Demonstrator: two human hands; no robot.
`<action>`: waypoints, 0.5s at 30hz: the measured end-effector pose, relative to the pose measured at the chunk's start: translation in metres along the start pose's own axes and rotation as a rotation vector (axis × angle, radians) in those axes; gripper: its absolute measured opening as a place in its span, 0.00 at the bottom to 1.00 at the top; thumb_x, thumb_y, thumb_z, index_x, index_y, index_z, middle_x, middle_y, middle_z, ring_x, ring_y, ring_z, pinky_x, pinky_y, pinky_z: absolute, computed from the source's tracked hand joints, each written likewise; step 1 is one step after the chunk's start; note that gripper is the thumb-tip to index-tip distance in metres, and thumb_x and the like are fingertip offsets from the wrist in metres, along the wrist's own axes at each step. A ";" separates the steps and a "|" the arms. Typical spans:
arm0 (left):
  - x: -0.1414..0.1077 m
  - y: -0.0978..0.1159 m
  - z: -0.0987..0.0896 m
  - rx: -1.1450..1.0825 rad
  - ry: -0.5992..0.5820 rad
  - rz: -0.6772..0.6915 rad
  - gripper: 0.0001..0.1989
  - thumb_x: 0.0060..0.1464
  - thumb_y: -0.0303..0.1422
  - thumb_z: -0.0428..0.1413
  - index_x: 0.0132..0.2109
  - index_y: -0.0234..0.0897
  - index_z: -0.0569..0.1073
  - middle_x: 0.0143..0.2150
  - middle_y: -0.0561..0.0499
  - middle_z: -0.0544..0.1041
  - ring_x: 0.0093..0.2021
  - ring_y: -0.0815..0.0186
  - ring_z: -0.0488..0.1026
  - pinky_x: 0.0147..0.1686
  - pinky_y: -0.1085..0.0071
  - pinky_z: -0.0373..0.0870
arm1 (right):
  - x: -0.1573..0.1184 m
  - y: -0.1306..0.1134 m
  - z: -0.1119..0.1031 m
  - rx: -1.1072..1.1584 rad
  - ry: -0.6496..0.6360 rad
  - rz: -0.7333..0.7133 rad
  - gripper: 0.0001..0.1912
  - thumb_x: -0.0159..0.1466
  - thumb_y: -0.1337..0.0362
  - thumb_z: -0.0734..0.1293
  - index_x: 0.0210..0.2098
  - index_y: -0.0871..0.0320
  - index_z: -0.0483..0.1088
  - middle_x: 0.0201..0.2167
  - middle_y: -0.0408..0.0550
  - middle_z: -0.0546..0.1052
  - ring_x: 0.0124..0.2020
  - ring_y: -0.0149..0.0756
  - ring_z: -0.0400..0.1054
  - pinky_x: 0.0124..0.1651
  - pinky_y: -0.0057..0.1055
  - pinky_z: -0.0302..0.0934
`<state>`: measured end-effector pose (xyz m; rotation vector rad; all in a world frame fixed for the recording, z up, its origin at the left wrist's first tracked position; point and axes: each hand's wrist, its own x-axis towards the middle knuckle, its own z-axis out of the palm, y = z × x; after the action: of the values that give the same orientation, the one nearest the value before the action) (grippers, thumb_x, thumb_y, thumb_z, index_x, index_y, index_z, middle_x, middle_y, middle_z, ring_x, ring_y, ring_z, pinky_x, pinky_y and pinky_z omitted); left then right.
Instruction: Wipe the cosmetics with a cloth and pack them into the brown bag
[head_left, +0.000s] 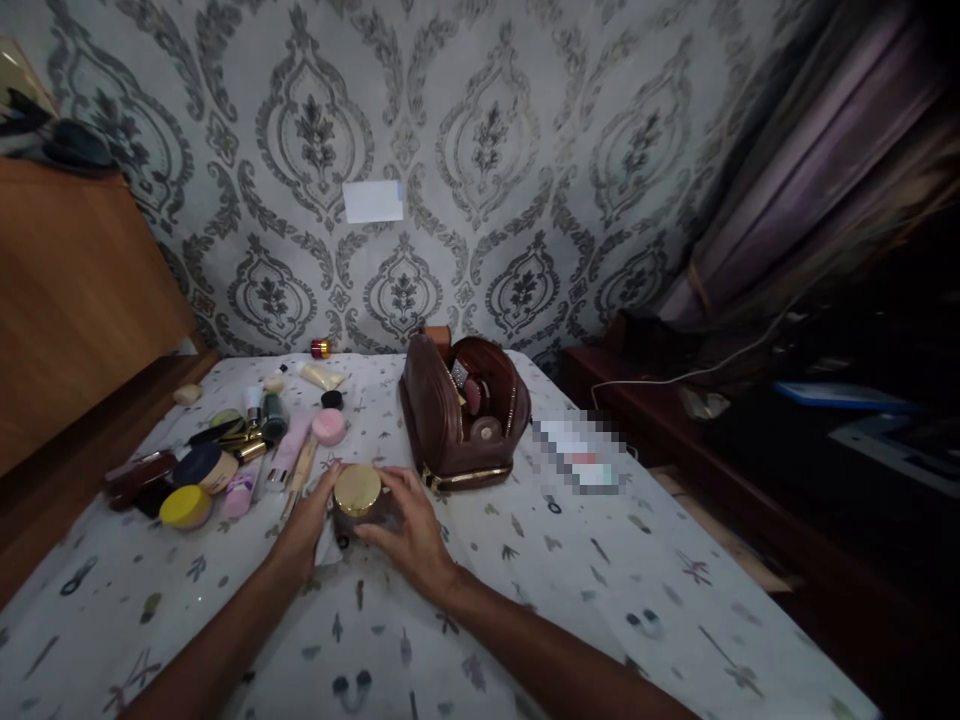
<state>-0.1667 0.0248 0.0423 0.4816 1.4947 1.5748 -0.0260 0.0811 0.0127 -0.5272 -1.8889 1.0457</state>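
Between my two hands is a squat bottle with a round gold cap; its dark, see-through body is partly covered by fingers. My left hand grips its left side, with a bit of white cloth or tissue showing under the palm. My right hand curves around the right side, thumb in front and fingers behind. Just beyond stands an unzipped brown leather bag, with several small items inside, among them a pink one. A wooden-handled brush lies near my left hand.
Left of my hands lie several cosmetics, including a yellow-lidded jar, a pink round container and a cream tube. A blurred-out flat item lies right of the bag. The patterned cloth covers the table; a wooden cabinet borders its left.
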 end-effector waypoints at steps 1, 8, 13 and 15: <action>0.000 -0.001 0.000 0.028 0.046 0.054 0.27 0.46 0.55 0.60 0.44 0.37 0.77 0.43 0.45 0.81 0.50 0.54 0.76 0.53 0.59 0.69 | -0.001 0.000 0.001 -0.026 0.007 -0.011 0.31 0.54 0.61 0.77 0.55 0.52 0.67 0.50 0.51 0.69 0.54 0.45 0.66 0.57 0.40 0.62; -0.012 -0.009 0.003 0.199 0.102 0.257 0.20 0.50 0.50 0.60 0.44 0.41 0.77 0.48 0.46 0.78 0.52 0.55 0.73 0.51 0.65 0.67 | -0.005 0.000 0.007 -0.123 0.024 -0.010 0.39 0.53 0.63 0.77 0.60 0.53 0.59 0.51 0.54 0.67 0.54 0.47 0.64 0.58 0.44 0.61; -0.022 -0.002 0.008 0.273 -0.116 0.389 0.23 0.53 0.53 0.56 0.45 0.40 0.76 0.43 0.50 0.79 0.43 0.60 0.75 0.44 0.70 0.69 | -0.002 -0.005 0.004 -0.144 0.035 0.044 0.34 0.50 0.61 0.78 0.53 0.55 0.65 0.46 0.51 0.68 0.50 0.47 0.65 0.53 0.42 0.63; -0.020 -0.001 0.007 0.171 -0.151 0.303 0.26 0.53 0.55 0.55 0.47 0.39 0.76 0.41 0.50 0.80 0.42 0.60 0.75 0.41 0.69 0.70 | 0.000 -0.006 0.002 -0.134 0.039 0.037 0.31 0.50 0.59 0.78 0.51 0.55 0.66 0.44 0.50 0.69 0.47 0.46 0.66 0.51 0.41 0.64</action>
<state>-0.1501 0.0130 0.0485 0.9417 1.4977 1.6034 -0.0276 0.0769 0.0173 -0.6564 -1.9302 0.9303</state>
